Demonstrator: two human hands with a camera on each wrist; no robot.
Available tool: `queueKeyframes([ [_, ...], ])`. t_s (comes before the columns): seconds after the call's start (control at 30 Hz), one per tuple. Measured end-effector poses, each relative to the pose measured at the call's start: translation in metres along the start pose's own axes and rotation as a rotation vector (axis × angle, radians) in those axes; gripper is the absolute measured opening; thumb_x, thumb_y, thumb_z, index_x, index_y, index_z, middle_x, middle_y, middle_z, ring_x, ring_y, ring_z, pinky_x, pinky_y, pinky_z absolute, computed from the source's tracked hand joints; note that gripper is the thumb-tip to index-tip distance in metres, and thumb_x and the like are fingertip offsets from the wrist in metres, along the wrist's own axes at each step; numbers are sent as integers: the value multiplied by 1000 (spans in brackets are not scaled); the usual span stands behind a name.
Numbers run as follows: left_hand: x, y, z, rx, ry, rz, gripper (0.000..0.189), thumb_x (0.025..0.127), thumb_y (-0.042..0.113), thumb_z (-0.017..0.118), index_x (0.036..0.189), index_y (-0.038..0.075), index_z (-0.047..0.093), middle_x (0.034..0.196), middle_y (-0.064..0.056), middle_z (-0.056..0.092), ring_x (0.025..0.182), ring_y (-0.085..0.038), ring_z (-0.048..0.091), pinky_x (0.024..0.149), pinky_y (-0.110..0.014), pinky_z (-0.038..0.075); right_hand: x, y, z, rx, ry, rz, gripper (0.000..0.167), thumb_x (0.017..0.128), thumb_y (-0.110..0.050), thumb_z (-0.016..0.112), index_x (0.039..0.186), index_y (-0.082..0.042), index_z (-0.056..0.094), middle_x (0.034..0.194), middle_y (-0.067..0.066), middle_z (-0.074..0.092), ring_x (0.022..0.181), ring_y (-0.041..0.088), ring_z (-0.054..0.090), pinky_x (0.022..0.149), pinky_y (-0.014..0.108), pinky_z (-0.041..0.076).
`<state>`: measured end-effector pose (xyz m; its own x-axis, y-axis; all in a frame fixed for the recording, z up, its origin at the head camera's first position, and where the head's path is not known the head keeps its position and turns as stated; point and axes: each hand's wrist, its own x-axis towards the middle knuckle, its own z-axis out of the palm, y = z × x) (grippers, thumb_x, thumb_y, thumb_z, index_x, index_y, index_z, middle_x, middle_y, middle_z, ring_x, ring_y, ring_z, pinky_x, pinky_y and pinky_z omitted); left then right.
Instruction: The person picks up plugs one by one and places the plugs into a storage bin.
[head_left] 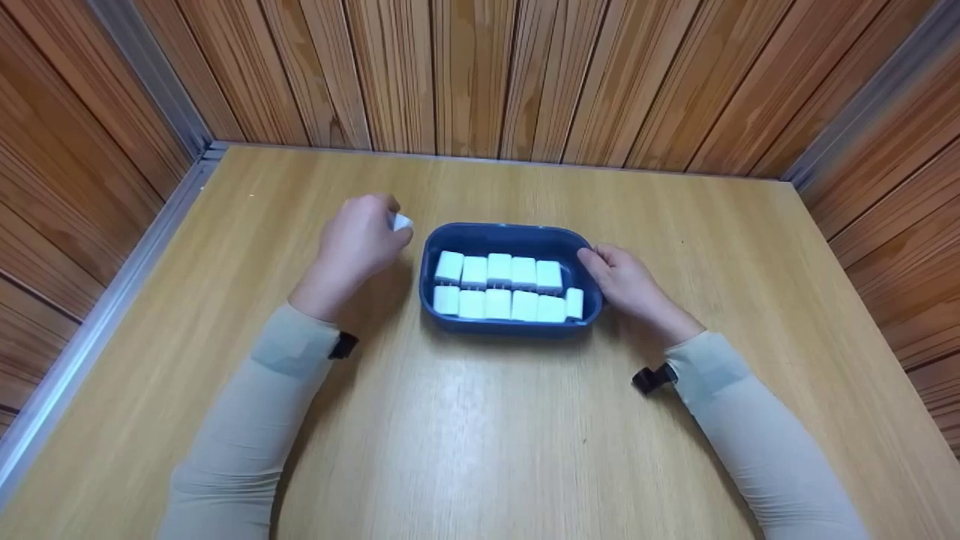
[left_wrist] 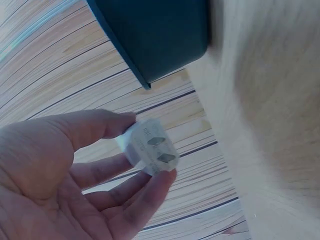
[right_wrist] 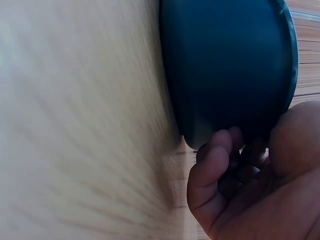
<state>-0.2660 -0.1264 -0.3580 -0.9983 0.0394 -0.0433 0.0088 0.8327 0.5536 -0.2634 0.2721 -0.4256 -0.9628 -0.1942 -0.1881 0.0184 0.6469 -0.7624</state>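
Note:
Between the thumb and fingertips of my left hand (head_left: 358,238) is a small white charger plug (left_wrist: 152,146), held to the left of a dark blue plastic bin (head_left: 491,327). Its face with fine print and two metal prongs shows in the left wrist view. My right hand (head_left: 628,281) grips the bin's right end, thumb over the rim and fingers curled against the outer wall. Inside the bin, several white charger plugs (head_left: 498,304) stand in two rows, with a narrower-looking one (head_left: 574,304) at the right end of the near row.
The bin stands on a light wooden table (head_left: 465,442). Wood-panelled walls (head_left: 472,75) rise behind it and at both sides, with a metal frame strip (head_left: 97,337) along the left edge. A dark wrist mount (head_left: 652,379) sticks out under the right forearm.

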Motion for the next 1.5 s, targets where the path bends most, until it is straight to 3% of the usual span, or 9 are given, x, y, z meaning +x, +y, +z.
queueKeyframes([
  [0.27, 1, 17, 2, -32, 77, 26, 43, 106, 25, 77, 143, 4, 69, 137, -17, 72, 117, -30, 70, 104, -47, 60, 0, 1, 0, 22, -6, -6, 54, 118, -55, 44, 124, -6, 66, 92, 10, 62, 81, 27, 62, 71, 31, 45],
  [0.6, 1, 38, 13, -26, 131, 108, 42, 106, 28, 79, 140, 4, 72, 132, -16, 74, 114, -28, 70, 99, -43, 61, 1, 2, 1, -1, 3, 4, 54, 119, -54, 43, 124, -5, 65, 93, 10, 60, 83, 27, 60, 74, 34, 45],
  [0.87, 2, 59, 23, -34, 100, 142, 42, 105, 33, 79, 140, 8, 74, 129, -11, 75, 110, -24, 71, 94, -38, 61, 2, 3, 1, 14, -3, 11, 52, 119, -54, 43, 129, -8, 66, 94, 10, 62, 83, 27, 62, 74, 33, 46],
  [1.1, 1, 72, 40, -63, 101, 221, 38, 105, 28, 79, 137, 7, 75, 123, -10, 77, 101, -22, 74, 85, -33, 61, 2, 4, 1, 17, -8, 7, 52, 119, -54, 43, 128, -8, 66, 94, 10, 61, 84, 28, 62, 74, 34, 46],
  [1.5, 4, 94, 61, -90, 37, 232, 38, 106, 28, 78, 138, 6, 74, 124, -10, 77, 97, -19, 74, 82, -31, 62, 2, 3, 1, 20, 2, -13, 52, 119, -51, 43, 120, -4, 65, 90, 9, 59, 82, 28, 60, 72, 32, 45],
])
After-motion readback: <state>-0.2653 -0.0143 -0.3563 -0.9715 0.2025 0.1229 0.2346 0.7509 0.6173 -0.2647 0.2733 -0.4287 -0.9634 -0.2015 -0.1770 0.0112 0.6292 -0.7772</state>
